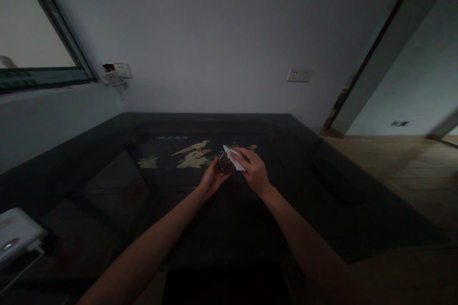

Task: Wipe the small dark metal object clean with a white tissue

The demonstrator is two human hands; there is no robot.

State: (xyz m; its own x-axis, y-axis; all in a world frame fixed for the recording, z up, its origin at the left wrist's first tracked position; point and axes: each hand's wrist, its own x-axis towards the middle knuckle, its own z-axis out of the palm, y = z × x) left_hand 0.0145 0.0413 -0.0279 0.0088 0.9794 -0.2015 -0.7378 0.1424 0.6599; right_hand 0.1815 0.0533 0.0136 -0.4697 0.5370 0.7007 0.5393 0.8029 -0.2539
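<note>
My left hand (212, 180) is closed on a small, dark, see-through object (225, 164) with a thin bright edge. Its exact kind is hard to make out in the dim light. A white tissue (234, 158) is pinched in my right hand (253, 167), and it lies against or just in front of that object. Both hands are close together above the dark glossy table (222, 228). Beyond them, a bird-and-flower picture (191, 155) shows on the tabletop.
A white device (19, 233) with a cable stands at the table's left edge. On the right of the table lies a dark flat object (338, 186). Wall sockets (299, 75) are on the back wall; a window (39, 19) is at left.
</note>
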